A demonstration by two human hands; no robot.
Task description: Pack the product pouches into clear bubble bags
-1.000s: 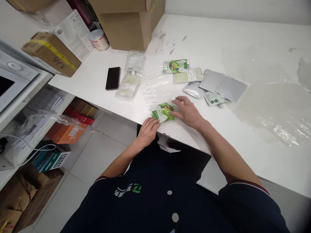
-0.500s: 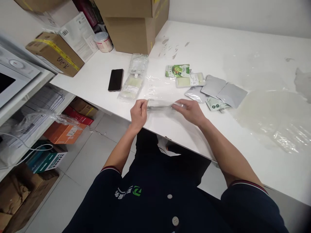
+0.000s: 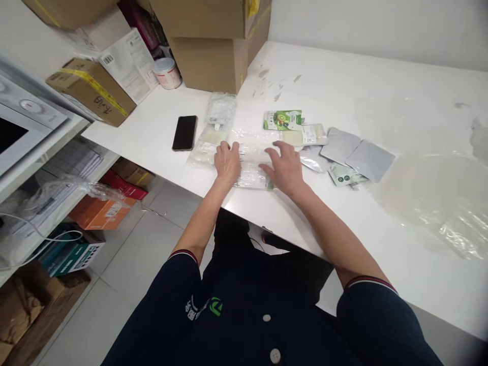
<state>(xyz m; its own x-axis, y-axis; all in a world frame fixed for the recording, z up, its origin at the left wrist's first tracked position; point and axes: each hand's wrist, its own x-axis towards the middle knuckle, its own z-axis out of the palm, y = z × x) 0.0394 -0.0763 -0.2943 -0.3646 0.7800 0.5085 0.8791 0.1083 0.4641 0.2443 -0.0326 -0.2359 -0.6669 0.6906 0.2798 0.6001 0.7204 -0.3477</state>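
Observation:
A clear plastic bag (image 3: 252,173) lies flat near the table's front edge, between my two hands. My left hand (image 3: 227,162) is at its left side, fingers curled down and closed on the edge of the plastic. Over the bag's right side is my right hand (image 3: 286,166), its thumb and fingers apart, with the fingertips at the plastic. Behind the hands, more clear film (image 3: 253,137) spreads over the table. Just left of my left hand lies a clear spout pouch (image 3: 209,138) with pale green contents, partly hidden by that hand.
Right of my hands are a green fruit-print pouch (image 3: 282,120), a pale labelled pouch (image 3: 314,134) and silver sachets (image 3: 370,160). A phone (image 3: 185,133) lies at left, cardboard boxes (image 3: 208,63) and a tin (image 3: 168,73) behind. Large plastic film (image 3: 423,188) covers the right side.
The plastic, held up between both hands before, now lies flat on the table. My right hand has moved left and its fingers have spread from their pinch. My left hand now presses down.

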